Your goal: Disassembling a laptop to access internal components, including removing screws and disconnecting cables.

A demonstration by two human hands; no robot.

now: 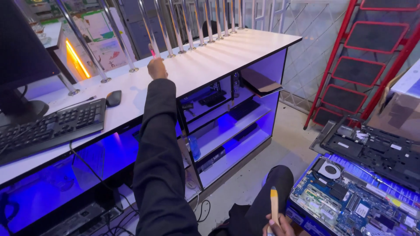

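Yellow-handled tool [274, 204]: slim, stiff, plastic-looking grip with a darker band near its tip; it stands upright just left of the opened laptop [350, 196], probably light and easy to control if taken low on the handle.
Right hand [279, 226]: at the bottom edge, fingers curled shut around the lower end of the yellow-handled tool; only the top of the hand shows.
Left hand [156, 69]: stretched far from the laptop to the white counter [218, 57], closed about a thin pink-tipped stick [152, 50]; the stick looks light and narrow, best pinched near its middle, though its kind is too small to tell.
Sleeve [157, 166]: dark, soft cloth along the whole left arm.
Opened laptop: bare blue circuit board, round fan, small parts, likely fragile; hold by the outer frame, not the board.
Detached black cover [372, 148]: flat, rigid, lying just behind the laptop.
Counter: smooth white top, shiny metal rods, black keyboard [52, 126] and mouse [113, 98], blue-lit shelves beneath.
Red stepladder [372, 57]: behind the laptop, leaning.
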